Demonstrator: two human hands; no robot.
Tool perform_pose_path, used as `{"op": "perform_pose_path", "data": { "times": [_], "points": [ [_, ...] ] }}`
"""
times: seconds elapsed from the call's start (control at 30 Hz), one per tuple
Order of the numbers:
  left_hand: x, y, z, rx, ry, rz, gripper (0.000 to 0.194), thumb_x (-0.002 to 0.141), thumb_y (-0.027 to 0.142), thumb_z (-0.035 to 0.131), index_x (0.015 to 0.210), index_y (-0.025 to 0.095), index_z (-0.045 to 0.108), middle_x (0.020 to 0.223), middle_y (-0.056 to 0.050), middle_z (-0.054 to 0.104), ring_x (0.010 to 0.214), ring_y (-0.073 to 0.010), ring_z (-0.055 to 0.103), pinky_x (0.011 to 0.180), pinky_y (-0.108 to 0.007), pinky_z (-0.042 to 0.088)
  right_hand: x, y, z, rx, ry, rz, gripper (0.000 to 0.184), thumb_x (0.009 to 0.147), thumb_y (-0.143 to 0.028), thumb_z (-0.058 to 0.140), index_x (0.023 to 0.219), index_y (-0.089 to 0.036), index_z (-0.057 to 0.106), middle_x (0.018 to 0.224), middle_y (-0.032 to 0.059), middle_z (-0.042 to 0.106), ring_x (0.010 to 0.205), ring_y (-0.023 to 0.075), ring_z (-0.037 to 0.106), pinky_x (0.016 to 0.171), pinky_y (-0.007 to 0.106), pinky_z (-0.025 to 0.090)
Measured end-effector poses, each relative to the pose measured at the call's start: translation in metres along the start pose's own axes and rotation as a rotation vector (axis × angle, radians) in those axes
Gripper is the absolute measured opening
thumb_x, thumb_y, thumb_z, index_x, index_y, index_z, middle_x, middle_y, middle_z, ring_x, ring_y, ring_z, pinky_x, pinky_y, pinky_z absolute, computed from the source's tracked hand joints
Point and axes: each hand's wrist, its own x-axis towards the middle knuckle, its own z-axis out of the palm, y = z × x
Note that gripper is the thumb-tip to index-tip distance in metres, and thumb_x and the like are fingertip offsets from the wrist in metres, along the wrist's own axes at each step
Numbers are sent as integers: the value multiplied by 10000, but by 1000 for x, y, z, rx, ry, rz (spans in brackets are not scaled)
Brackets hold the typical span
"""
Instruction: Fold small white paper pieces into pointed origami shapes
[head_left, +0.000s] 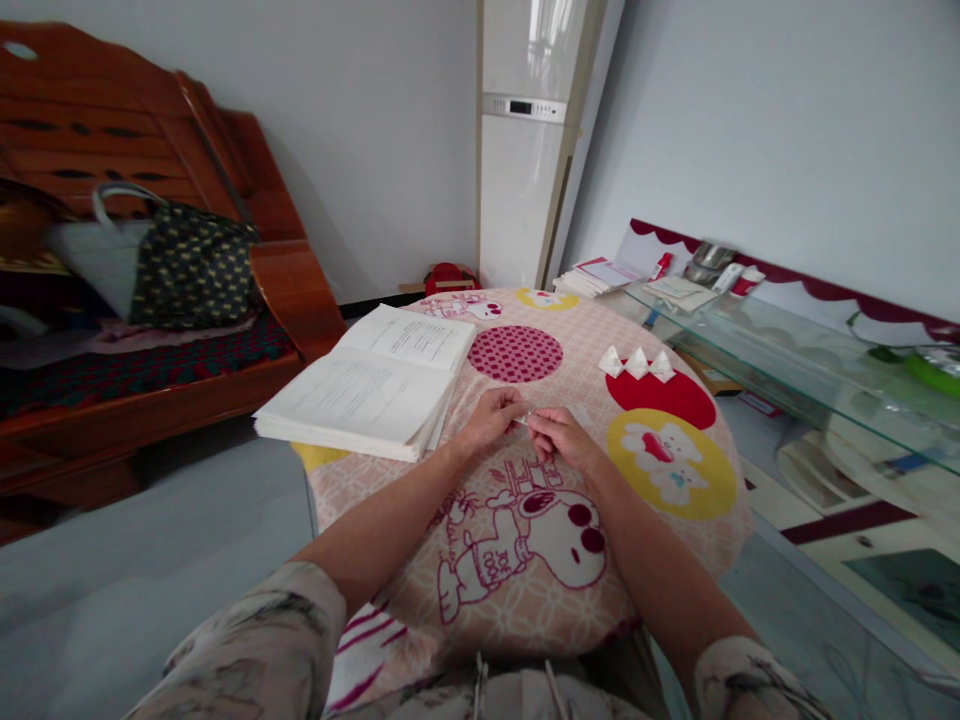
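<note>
Over the middle of the round table, both hands meet around a small piece of white folded paper (523,419). My left hand (493,415) pinches its left side, and my right hand (559,434) grips the right side with closed fingers. Most of the paper is hidden by the fingertips. Beyond my right hand, three white folded paper pieces (637,364) with pointed tops stand in a row. An open stack of printed pages (367,375) lies left of my left hand.
A patterned cloth (517,590) with cartoon figures covers the table. To the right stands a glass shelf (817,385) holding papers, a red-capped item and metal containers. A wooden bench (292,300) with bags (191,265) is on the left; a tall white cabinet-like unit (521,190) stands behind.
</note>
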Motion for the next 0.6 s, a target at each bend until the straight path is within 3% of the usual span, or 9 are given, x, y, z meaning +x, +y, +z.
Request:
{"op": "perform_pose_path", "data": {
  "times": [0.2, 0.37, 0.5, 0.6],
  "points": [
    [2, -7, -2, -8, -29, 17, 344, 795, 456, 671, 647, 172, 545, 483, 35, 531, 408, -72, 452, 424, -196, 312, -1, -2, 1, 8, 39, -23, 348, 793, -517, 637, 690, -186, 610, 419, -58, 486, 365, 109, 490, 376, 214, 348],
    [5, -11, -2, -193, -43, -60, 434, 838, 562, 666, 719, 149, 605, 610, -19, 644, 452, -95, 556, 435, -205, 402, 3, 1, -1, -15, 242, -81, 385, 799, -569, 618, 712, -194, 608, 434, -55, 492, 372, 119, 485, 368, 223, 346],
    [5, -7, 0, -322, 12, -146, 387, 861, 496, 699, 746, 135, 622, 642, -38, 669, 498, -113, 612, 473, -211, 473, 5, 4, -1, -170, 375, -157, 389, 841, -569, 573, 723, -201, 609, 455, -46, 513, 376, 115, 448, 389, 237, 339],
    [5, -5, 0, -370, 54, -204, 353, 923, 418, 652, 749, 112, 643, 660, -63, 690, 520, -113, 633, 500, -208, 500, 3, 2, 0, -390, 398, -271, 406, 884, -499, 545, 599, -209, 545, 458, -33, 503, 431, 110, 452, 466, 243, 365]
  ]
}}
